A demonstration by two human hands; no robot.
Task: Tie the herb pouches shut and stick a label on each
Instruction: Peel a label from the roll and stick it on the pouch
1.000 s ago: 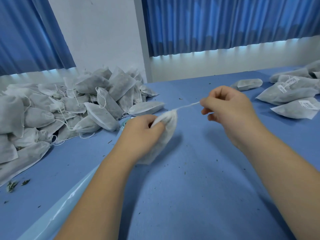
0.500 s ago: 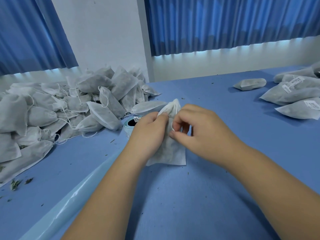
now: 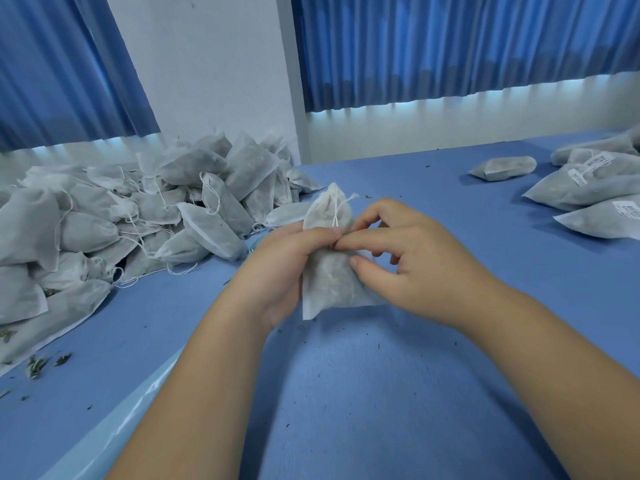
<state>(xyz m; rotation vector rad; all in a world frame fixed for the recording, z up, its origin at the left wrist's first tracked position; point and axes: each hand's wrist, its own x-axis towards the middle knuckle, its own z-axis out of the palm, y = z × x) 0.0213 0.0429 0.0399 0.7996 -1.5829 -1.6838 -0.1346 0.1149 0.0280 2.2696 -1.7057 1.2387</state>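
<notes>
A white fabric herb pouch (image 3: 330, 285) stands upright between both hands over the blue table, its gathered neck (image 3: 330, 202) pointing up. My left hand (image 3: 280, 271) grips the pouch's left side at mid-height. My right hand (image 3: 408, 258) pinches the white drawstring (image 3: 335, 220) against the front of the pouch, thumb and forefinger meeting my left thumb. A short string end sticks out at the neck (image 3: 351, 197).
A big heap of unlabelled pouches (image 3: 138, 223) with loose strings fills the left. Labelled pouches (image 3: 588, 195) lie at the right edge, one lone pouch (image 3: 502, 168) behind them. A label roll (image 3: 254, 244) peeks out behind my left hand. Herb crumbs dot the blue table (image 3: 381, 393).
A second ago my right hand was pulling the drawstring out to the right. It has come back to the pouch, which now stands upright, and both hands pinch the string at its front.
</notes>
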